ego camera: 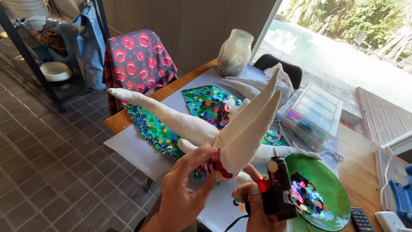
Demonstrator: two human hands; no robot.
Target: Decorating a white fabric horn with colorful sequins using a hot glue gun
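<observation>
My left hand (182, 189) grips a cream stuffed fabric figure (240, 129) with long pointed limbs, holding it up by its base, where a band of red and pink sequins (216, 166) is fixed. My right hand (253, 202) holds a black hot glue gun (279, 189), nozzle up, just right of the sequin band. A round sequin sticks near the gun's tip. Beneath the figure, green and blue sequinned fabric pieces (156, 129) lie on white paper (133, 150) covering the wooden table (358, 167).
A green plate (332, 189) holding loose sequins sits at the right. A clear compartment box (313, 114), a glass jar (234, 53), a remote (360, 219) and a blue tool (403, 195) are on the table. A chair draped in lip-print cloth (137, 60) stands behind.
</observation>
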